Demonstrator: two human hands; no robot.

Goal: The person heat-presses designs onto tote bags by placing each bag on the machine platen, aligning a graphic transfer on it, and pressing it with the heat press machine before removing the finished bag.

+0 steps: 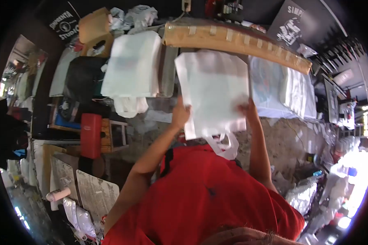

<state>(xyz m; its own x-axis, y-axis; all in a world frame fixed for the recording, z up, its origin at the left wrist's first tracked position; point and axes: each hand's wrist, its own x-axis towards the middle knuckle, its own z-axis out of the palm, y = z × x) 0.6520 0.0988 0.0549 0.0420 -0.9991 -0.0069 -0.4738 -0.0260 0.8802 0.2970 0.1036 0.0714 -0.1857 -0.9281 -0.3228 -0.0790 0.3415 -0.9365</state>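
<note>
A white tote bag (214, 94) is stretched out flat in front of me, its loop handles (229, 148) hanging toward my red shirt. My left hand (181, 114) grips the bag's left edge near the handle end. At the opposite edge, my right hand (248, 109) also grips the bag; its fingers are slightly blurred. To the left of the bag lies a stack of white bags (133, 65). Right of it are more folded white bags (296, 92) beside a clear plastic-covered pile (265, 81).
A long taped cardboard box (233, 38) lies across the back, just beyond the bag. Black material (85, 77) and an open cardboard box (95, 30) are at the left. Lower left stand a red box (90, 135) and pale boards (96, 192). Plastic wrapping (302, 196) lies lower right.
</note>
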